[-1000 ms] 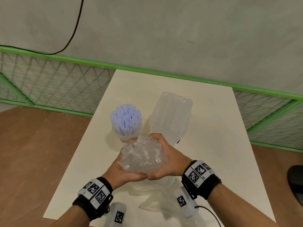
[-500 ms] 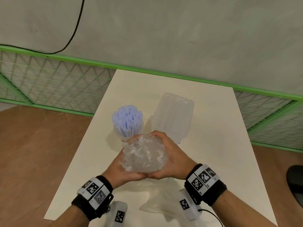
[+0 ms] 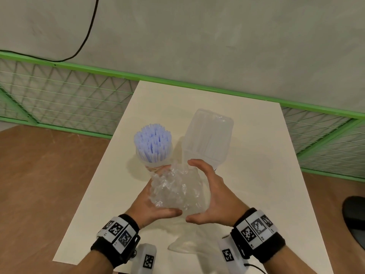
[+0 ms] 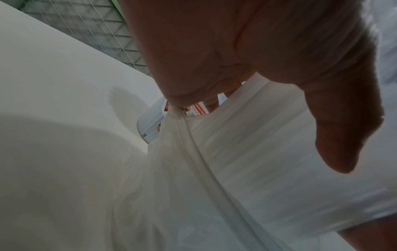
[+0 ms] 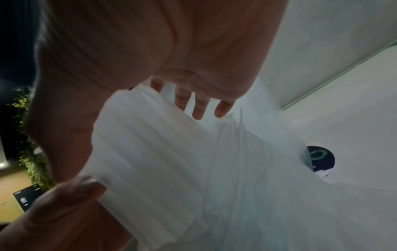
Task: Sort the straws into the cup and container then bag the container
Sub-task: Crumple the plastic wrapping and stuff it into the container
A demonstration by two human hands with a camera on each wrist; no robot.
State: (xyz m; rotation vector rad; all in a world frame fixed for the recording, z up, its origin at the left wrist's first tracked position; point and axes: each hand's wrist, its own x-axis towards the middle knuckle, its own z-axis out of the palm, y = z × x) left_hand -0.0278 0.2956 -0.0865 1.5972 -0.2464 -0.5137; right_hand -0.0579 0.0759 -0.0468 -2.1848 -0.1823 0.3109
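A bundle of clear straws (image 3: 175,191) points its ends up at me over the near part of the white table (image 3: 256,175). My left hand (image 3: 156,204) grips it from the left, thumb curled under it. My right hand (image 3: 215,192) stands just off its right side, fingers (image 5: 199,105) spread and loosely curved. A thin plastic bag (image 3: 183,240) hangs below the bundle; the left wrist view shows the bag (image 4: 171,186) beside the straws (image 4: 268,161). Behind stand a cup of pale blue straws (image 3: 152,143) and a clear container (image 3: 207,139) of white straws.
The cup and container stand side by side in the table's middle, just beyond my hands. A green wire fence (image 3: 59,99) runs behind the table along a grey wall. Brown floor lies on both sides. A dark object (image 3: 355,218) sits at the right edge.
My right hand has loosened from its clasp on the bundle and its fingers have spread away. The left hand still holds the bundle, now slightly turned.
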